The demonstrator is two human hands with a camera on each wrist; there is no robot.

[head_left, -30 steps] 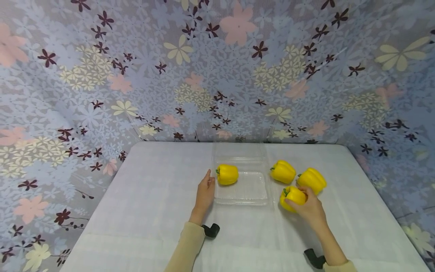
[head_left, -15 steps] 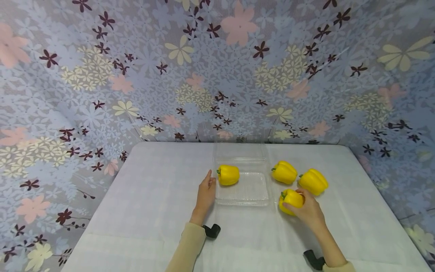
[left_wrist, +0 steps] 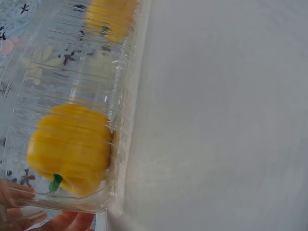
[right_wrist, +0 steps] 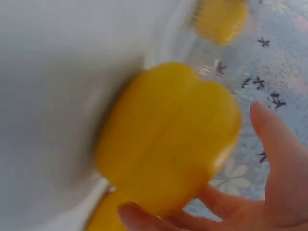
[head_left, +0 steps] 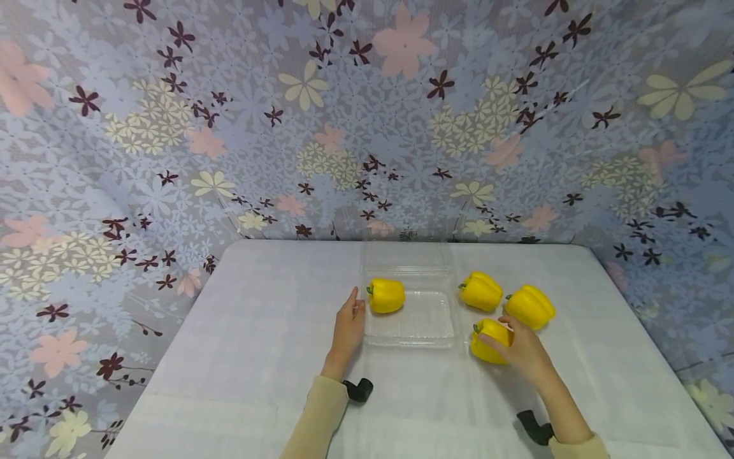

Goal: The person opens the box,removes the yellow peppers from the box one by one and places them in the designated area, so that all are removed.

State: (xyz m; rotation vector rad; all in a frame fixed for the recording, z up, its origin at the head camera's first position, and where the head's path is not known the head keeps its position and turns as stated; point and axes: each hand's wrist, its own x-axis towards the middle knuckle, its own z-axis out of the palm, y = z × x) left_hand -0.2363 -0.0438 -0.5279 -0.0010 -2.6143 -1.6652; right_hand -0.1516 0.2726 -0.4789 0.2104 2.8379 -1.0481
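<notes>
In the head view, a clear plastic clamshell container (head_left: 410, 341) lies with its lid raised at the back. One yellow bell pepper (head_left: 387, 296) sits in its left part. My left hand (head_left: 348, 328) touches the container's left side, and the left wrist view shows fingertips (left_wrist: 79, 221) by its corner. On the right, my right hand (head_left: 526, 352) is around another yellow bell pepper (head_left: 487, 347) on the table. The right wrist view shows a gap between the thumb and this pepper (right_wrist: 168, 139), with the other fingers against its lower side.
Two more yellow bell peppers, one nearer the container (head_left: 480, 291) and one farther right (head_left: 530, 307), lie behind my right hand. A white cloth covers the table (head_left: 258, 331). A floral curtain (head_left: 344, 127) hangs behind it. Black wrist mounts (head_left: 360, 390) show at both forearms.
My right hand has moved the pepper slightly towards the front, and its thumb and fingers now stand wider apart around it. The left hand has stayed by the container.
</notes>
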